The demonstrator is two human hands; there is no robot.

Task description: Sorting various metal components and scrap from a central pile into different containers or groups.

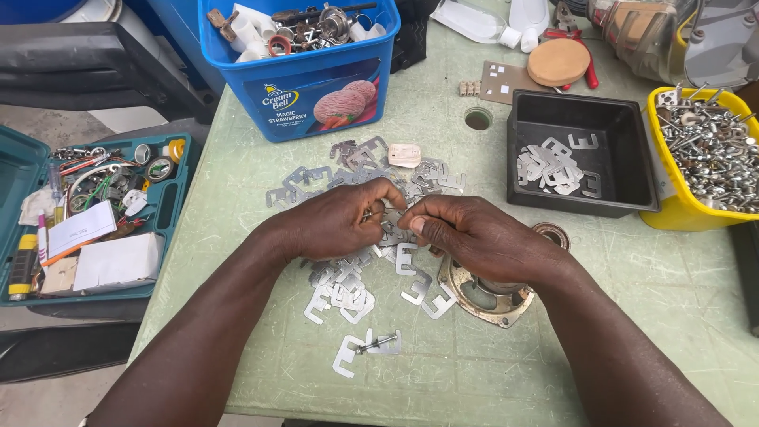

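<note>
Nearest you, your left hand (340,225) and right hand (474,237) meet, fingers pinched shut on thin metal plates (391,225) over the scattered pile (348,289) on the green table (443,372), the black tray (581,150) beyond.

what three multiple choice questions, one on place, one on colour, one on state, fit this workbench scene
1. Where does the black tray sit?
A. left of the blue tub
B. between the yellow bin and the pile of metal plates
C. in the teal case

2. What colour is the bin of screws?
A. red
B. white
C. yellow

3. What are the two hands doing?
A. lying flat and open on the table
B. pinching metal pieces together over the pile
C. reaching into the black tray

Answers:
1 B, the tray lies right of the pile of metal plates and against the yellow bin.
2 C, its wall is yellow.
3 B, the left hand and right hand meet with fingers closed on small metal parts.
</note>
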